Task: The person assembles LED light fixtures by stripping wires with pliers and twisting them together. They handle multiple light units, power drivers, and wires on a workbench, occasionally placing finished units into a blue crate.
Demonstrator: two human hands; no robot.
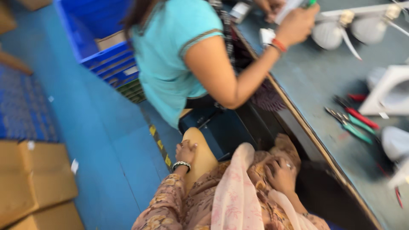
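My left hand (185, 152), a bracelet at its wrist, curls over the edge of a tan rounded seat (203, 157) beside my thigh. My right hand (281, 173), with a ring on one finger, lies on my lap with bent fingers pressed into the floral patterned cloth (200, 200). Between the two hands a pale pink scarf (234, 191) hangs down. The whole view is blurred.
A person in a teal top (170, 55) leans over the grey workbench (315, 81) at right, holding white items up. On the bench lie pliers with red and green handles (355, 121) and white lamp parts (385, 91). A blue crate (100, 38) and cardboard boxes (34, 179) stand on the blue floor.
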